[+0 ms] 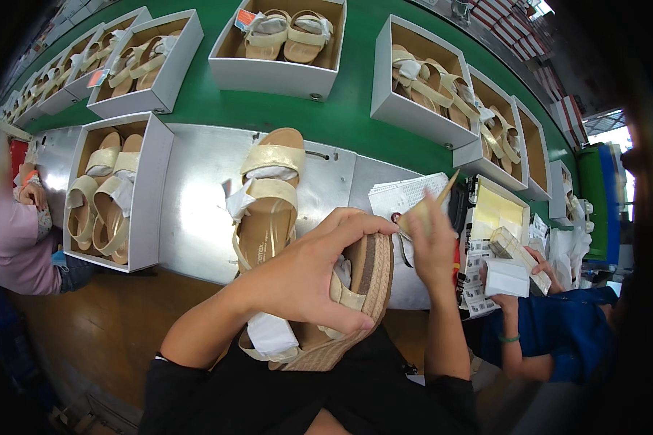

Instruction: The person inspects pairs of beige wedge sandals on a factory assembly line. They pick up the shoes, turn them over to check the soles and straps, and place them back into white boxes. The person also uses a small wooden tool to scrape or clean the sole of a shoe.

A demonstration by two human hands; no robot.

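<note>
My left hand is closed around a gold-strapped wedge sandal, tilted with its woven-look wedge side turned to the right. White wrapping tissue covers part of its strap. Beside the toe end, my right hand is smeared by motion and grips a thin tan pointed piece, whose exact kind I cannot make out. The matching sandal lies sole-down on the metal tabletop, just beyond my left hand, with tissue at its straps.
White open boxes with similar sandals stand on the green surface; another box is at left. Printed sheets lie beyond my right hand, near a carton. A person in blue works at right, one in pink at left.
</note>
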